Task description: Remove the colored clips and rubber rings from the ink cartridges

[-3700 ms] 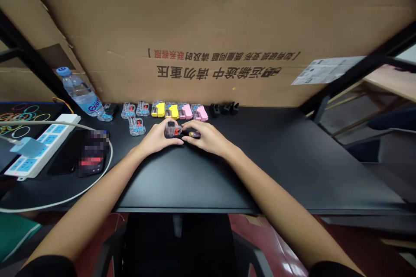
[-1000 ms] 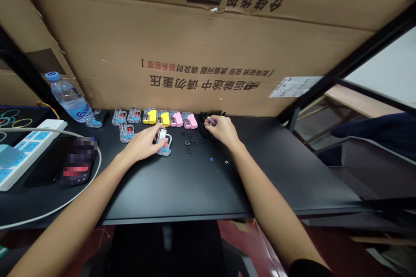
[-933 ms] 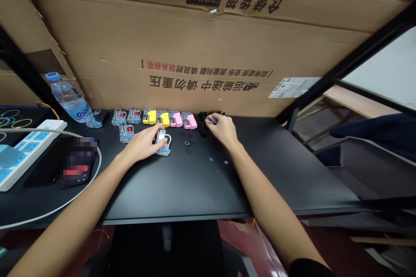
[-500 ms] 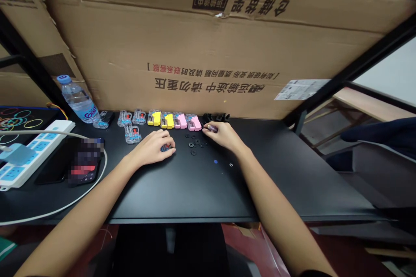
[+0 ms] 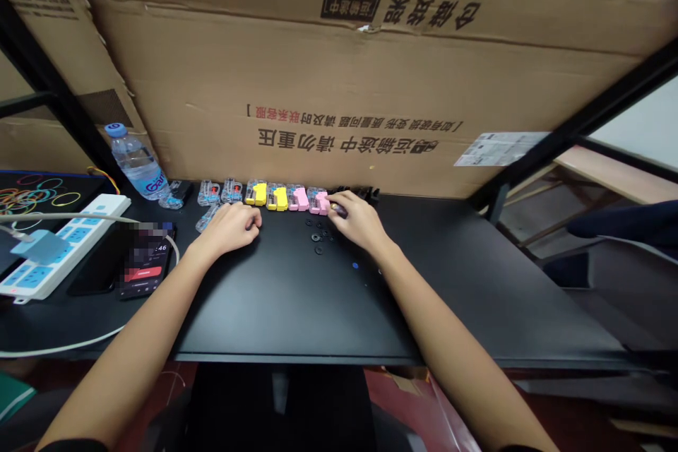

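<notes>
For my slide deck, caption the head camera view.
Left hand and right hand on a black desk, beside clear, yellow and pink plastic parts and black washers.

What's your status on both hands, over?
Left hand cupped beside clear plastic case, grip unclear. Right hand pinching small dark item by pink-topped case. Black washers just in front.

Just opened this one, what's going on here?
One person is working with bare hands at a black desk. The right hand pinches a small dark item at the end of a row of clear plastic pieces, some with yellow or pink parts. Small black washers lie just below. The left hand rests curled near the row's left end; whether it holds anything can't be seen.
</notes>
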The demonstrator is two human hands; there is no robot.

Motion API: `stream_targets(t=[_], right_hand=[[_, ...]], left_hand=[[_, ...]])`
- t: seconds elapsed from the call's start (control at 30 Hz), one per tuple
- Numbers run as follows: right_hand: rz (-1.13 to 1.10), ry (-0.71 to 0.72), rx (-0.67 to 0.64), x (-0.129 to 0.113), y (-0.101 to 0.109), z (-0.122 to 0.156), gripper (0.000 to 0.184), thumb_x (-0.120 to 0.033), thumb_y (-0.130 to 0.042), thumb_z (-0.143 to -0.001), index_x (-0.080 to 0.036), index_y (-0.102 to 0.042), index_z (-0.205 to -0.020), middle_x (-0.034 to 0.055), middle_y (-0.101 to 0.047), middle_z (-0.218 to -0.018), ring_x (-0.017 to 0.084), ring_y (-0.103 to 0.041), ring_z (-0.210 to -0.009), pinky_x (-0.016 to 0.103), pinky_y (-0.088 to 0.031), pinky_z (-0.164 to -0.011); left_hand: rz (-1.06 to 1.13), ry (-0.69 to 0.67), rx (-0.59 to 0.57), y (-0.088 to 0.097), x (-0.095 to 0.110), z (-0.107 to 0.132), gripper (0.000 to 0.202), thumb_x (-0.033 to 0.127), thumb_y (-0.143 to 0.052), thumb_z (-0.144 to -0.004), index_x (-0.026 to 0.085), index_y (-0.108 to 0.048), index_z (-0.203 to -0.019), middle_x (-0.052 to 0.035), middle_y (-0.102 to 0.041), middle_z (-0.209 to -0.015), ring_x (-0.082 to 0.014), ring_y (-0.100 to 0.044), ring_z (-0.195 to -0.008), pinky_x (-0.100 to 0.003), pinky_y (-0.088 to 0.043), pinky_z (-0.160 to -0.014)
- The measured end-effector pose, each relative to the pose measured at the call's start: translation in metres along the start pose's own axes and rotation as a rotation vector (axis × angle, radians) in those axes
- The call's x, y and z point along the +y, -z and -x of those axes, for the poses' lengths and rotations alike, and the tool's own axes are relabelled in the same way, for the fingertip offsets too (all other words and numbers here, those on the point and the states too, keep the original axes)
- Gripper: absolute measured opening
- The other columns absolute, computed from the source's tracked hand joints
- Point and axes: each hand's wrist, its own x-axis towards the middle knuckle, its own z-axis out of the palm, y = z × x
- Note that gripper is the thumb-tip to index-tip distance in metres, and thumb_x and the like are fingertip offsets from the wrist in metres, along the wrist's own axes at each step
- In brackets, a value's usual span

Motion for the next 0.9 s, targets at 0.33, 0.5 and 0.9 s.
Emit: stream_targets(t=[0.33, 0.5, 0.9], right_hand=[[0.116, -0.027, -0.176, -0.004, -0.009, -0.002, 0.043, -0.032, -0.061, -0.103, -0.027, -0.069, -0.145, 0.0071, -0.063, -0.157, 0.032, -0.073, -0.124, 0.042, -0.061, -0.099], [0.171, -0.034, -0.193, -0.004, -0.010, -0.006, 0.044, -0.038, -0.061, -0.105, -0.028, -0.065, -0.148, 0.0102, -0.062, -0.155, 0.031, -0.073, -0.118, 0.039, -0.061, -0.092], [0.207, -0.067, -0.196, -0.005, -0.020, -0.011, 0.048, -0.046, -0.053, -0.109, -0.027, -0.060, -0.153, 0.0124, -0.063, -0.153, 0.031, -0.075, -0.113, 0.038, -0.059, -0.086]], left_hand=[[-0.129, 0.147, 0.076, -0.001, -0.006, 0.002, 0.024, 0.007, -0.057, -0.082, 0.022, -0.074, -0.092, -0.0080, -0.076, -0.082, -0.0345, -0.067, -0.098, -0.043, -0.046, -0.085], [-0.087, 0.125, 0.127, -0.001, 0.004, 0.001, 0.017, 0.015, -0.058, -0.090, 0.022, -0.073, -0.097, -0.0089, -0.078, -0.088, -0.0354, -0.067, -0.101, -0.046, -0.046, -0.088], [0.051, -0.037, 0.091, -0.015, 0.026, -0.002, 0.016, 0.021, -0.058, -0.097, 0.023, -0.073, -0.101, -0.0021, -0.078, -0.082, -0.0284, -0.070, -0.094, -0.043, -0.043, -0.092]])
